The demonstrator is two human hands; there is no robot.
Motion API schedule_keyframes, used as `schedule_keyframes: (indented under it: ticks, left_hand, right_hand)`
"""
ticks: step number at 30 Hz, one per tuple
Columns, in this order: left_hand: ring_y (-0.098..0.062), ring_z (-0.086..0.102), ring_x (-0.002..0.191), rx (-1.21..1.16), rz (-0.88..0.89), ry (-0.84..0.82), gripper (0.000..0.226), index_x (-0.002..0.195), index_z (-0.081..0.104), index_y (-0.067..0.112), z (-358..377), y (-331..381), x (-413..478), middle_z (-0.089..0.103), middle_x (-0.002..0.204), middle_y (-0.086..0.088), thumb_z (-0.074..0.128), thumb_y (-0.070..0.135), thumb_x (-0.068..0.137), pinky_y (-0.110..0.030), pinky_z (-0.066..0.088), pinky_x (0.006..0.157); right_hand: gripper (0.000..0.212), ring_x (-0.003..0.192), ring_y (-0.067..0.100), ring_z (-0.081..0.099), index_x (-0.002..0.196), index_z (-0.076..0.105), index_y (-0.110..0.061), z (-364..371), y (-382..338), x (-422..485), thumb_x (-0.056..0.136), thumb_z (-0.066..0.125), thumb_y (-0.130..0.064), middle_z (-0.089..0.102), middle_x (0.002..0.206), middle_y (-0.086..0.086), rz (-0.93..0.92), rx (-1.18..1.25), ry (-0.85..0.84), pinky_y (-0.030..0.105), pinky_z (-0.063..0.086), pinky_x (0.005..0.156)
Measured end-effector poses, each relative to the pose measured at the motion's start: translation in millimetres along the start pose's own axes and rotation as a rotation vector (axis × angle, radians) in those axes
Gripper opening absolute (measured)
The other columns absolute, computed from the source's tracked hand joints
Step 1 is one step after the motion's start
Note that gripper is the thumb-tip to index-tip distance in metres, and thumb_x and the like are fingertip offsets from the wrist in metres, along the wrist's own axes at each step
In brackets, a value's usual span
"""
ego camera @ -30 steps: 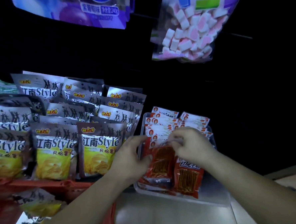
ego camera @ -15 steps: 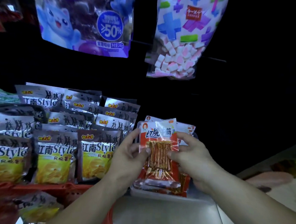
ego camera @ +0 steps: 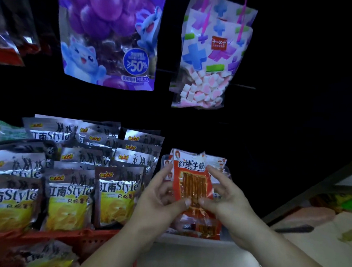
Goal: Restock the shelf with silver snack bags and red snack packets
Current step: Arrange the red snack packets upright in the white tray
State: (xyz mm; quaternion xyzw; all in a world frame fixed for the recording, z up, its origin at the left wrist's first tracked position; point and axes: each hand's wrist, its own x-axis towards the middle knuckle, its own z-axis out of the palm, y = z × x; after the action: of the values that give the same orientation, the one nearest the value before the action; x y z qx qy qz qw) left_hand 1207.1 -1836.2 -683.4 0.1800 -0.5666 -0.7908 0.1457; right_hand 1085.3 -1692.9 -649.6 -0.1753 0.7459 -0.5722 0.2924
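Red snack packet (ego camera: 192, 184): held upright, label facing the camera, just above the front of a pale plastic tray (ego camera: 187, 241). Left hand (ego camera: 158, 202) grips its left edge, thumb across the front near the lower middle, fingers behind. Right hand (ego camera: 226, 202) pinches the right edge the same way; the two thumbs nearly meet on the clear window showing orange strips. Tray contents: more red packets (ego camera: 205, 228), some flat at the front and others standing at the back behind the held one; count not readable. Immediately left of the tray, a red mesh crate (ego camera: 65, 237) holds silver snack bags (ego camera: 118, 193), standing in several overlapping rows, yellow panels forward, the nearest row against the crate's front rim. Left hand is beside the rightmost front bag; contact cannot be told. Above, against a dark background, hang a purple grape-print bag (ego camera: 109, 36) and a clear bag of pink-and-white cubes (ego camera: 210, 59).
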Motion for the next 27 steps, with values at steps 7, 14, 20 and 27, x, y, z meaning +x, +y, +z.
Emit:
schedule_keyframes:
  ticks: [7, 14, 20, 27]
  left_hand:
    - [-0.034, 0.073, 0.091, 0.246, -0.037, -0.111, 0.113, 0.157, 0.012, 0.053, -9, 0, -5, 0.069, 0.121, 0.005, 0.081, 0.003, 0.084, -0.053, 0.063, 0.068]
    - [-0.033, 0.071, 0.084, 0.414, 0.007, -0.162, 0.11, 0.154, 0.008, 0.062, -15, 1, -6, 0.065, 0.121, 0.01, 0.078, 0.006, 0.088, -0.052, 0.062, 0.073]
    - [0.008, 0.053, 0.112, 0.816, 0.373, 0.232, 0.062, 0.151, 0.041, 0.04, -9, -5, -3, 0.048, 0.122, 0.035, 0.066, 0.043, 0.095, -0.03, 0.055, 0.093]
    - [-0.031, 0.073, 0.094, 0.193, 0.072, 0.24, 0.015, 0.106, 0.072, 0.018, 13, 6, 3, 0.076, 0.094, -0.009, 0.073, 0.028, 0.095, -0.052, 0.06, 0.084]
  right_hand:
    - [0.077, 0.096, 0.016, 0.075, 0.135, 0.05, -0.057, -5, -4, 2, 0.091, 0.07, 0.003, 0.072, 0.107, -0.006, -0.06, -0.039, 0.013, 0.041, 0.065, 0.072]
    - [0.064, 0.105, 0.02, 0.073, 0.138, 0.057, -0.047, -21, -3, 2, 0.099, 0.059, 0.004, 0.075, 0.109, 0.001, -0.069, -0.057, 0.002, 0.039, 0.062, 0.08]
    - [0.064, 0.097, 0.026, 0.074, 0.14, 0.05, -0.046, -16, -3, -3, 0.099, 0.061, 0.002, 0.074, 0.108, -0.003, -0.081, -0.109, -0.018, 0.049, 0.062, 0.087]
    - [0.028, 0.101, 0.014, 0.072, 0.112, 0.076, -0.013, 6, -15, -15, 0.089, 0.072, 0.004, 0.078, 0.106, 0.007, -0.035, -0.155, -0.307, 0.024, 0.057, 0.088]
